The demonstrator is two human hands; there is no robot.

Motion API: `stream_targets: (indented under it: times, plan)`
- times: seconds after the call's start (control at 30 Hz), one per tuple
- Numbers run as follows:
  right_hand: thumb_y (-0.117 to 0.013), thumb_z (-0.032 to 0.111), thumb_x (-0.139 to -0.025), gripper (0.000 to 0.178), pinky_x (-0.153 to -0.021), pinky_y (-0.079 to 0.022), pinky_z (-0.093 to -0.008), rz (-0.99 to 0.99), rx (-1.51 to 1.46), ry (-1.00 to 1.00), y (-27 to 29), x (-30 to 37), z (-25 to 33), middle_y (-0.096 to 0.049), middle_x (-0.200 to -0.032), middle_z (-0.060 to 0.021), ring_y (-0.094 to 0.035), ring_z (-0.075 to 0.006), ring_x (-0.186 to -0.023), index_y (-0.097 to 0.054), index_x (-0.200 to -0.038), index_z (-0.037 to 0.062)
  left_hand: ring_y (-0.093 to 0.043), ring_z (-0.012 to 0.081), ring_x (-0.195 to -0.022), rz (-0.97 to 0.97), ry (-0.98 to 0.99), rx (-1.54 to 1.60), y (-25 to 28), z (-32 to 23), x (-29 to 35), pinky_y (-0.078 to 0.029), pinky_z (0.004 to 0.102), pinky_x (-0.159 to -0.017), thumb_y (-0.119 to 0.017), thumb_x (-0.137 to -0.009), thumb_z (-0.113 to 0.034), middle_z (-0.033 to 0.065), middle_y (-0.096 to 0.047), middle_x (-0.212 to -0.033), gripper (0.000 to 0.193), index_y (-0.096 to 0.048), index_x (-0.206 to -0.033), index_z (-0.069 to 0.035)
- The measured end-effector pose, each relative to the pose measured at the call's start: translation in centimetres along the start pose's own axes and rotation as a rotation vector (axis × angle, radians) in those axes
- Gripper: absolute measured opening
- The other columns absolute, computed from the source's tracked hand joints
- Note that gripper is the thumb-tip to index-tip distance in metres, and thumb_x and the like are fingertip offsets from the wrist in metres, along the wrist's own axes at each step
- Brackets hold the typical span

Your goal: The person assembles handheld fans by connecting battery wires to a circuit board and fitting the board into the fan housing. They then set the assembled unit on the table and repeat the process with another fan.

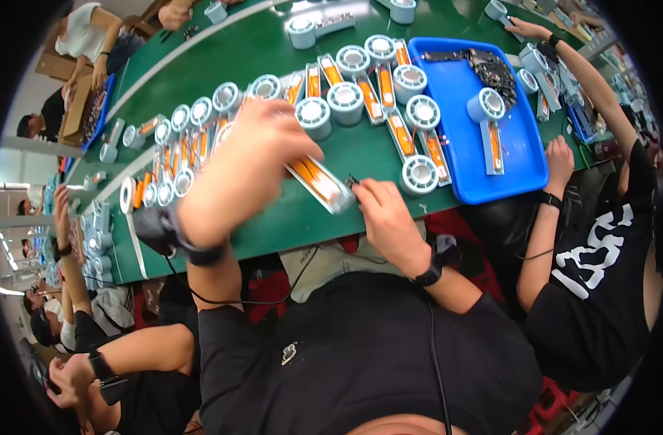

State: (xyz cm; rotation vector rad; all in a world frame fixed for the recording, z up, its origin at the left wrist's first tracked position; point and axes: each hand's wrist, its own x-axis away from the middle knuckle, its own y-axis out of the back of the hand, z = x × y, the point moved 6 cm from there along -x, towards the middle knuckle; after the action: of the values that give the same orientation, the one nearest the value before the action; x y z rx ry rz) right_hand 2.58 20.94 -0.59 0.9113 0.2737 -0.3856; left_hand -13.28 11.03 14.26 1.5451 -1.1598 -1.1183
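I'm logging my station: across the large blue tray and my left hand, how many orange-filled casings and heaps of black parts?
Orange-filled casings: 2 (left hand 1, large blue tray 1)
Heaps of black parts: 1 (tray)
Total: 3

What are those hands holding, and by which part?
The left hand holds a pale housing with an orange insert by its upper-left end, partly hidden. The right hand pinches a small dark piece, too small to say by which part.

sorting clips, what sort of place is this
Likely a factory assembly line: long green workbench, rows of matching pale-blue round-headed housings, and a blue plastic tray with black parts.
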Motion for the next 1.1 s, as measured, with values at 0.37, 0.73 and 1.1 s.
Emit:
stream_targets:
  times: [0.37,0.73,1.1]
  plan:
    - [-0.073,-0.007,-0.084,0.032,-0.068,-0.052,-0.0264,0.028,-0.497,-0.338,1.8,1.0,-1.5,-0.069,-0.093,-0.0085,-0.064,-0.0112,-0.076,-0.065,-0.114,-0.0023,-0.053,0.0308,-0.128,-0.213,-0.03,-0.051,-9.2,-3.7,4.9,-0.037,0.0481,-0.117,-0.073,-0.074,-0.001,0.0071,-0.068,-0.116,0.035,-0.075,-0.106,-0.015]
    - [-0.084,-0.003,-0.077,0.038,-0.063,-0.051,-0.0273,0.166,-0.598,0.364,1.4,-2.3,6.0,-0.072,-0.099,-0.0089,-0.067,-0.0163,-0.073,-0.068,-0.112,-0.0016,-0.066,0.0264,-0.096,-0.611,0.101,1.082,-11.5,-4.1,12.9,-0.055,0.0483,-0.095,-0.074,-0.088,-0.001,0.0159,-0.063,-0.113,0.036,-0.065,-0.123,0.003]
    - [-0.078,-0.008,-0.081,0.021,-0.056,-0.047,-0.0258,0.123,-0.299,0.313,-2.3,-4.4,4.4,-0.075,-0.093,-0.0081,-0.063,-0.0145,-0.064,-0.074,-0.099,0.0006,-0.069,0.0201,-0.077,-0.887,0.444,1.49,-12.2,-1.2,12.2,-0.06,0.0344,-0.073,-0.055,-0.101,0.003,0.0107,-0.059,-0.096,0.042,-0.046,-0.142,0.003]
